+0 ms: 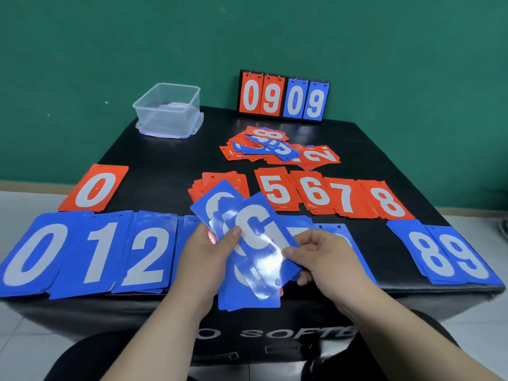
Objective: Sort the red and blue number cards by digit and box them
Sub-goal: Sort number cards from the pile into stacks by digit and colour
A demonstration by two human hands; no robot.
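A black desk (165,160) carries the blue 0-1-2 row (90,254) left of the left hand (209,251) and the blue 8-9 row (448,254) right of the right hand (324,259). Beyond the hands lie a red 0 stack (94,189), a red 5-8 row (330,196), a loose pile (277,147), a clear box (167,111) and a scoreboard (283,96).

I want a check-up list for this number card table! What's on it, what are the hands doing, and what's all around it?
Surface: black padded table.
Job's things: sorted blue stacks and red stacks in rows; mixed pile at the back; clear box, looks empty.
Clutter: scoreboard stand showing 0909.
Hands: left hand and right hand both hold fanned blue cards.
Cables: nothing seen.
Surroundings: green wall, pale tiled floor.
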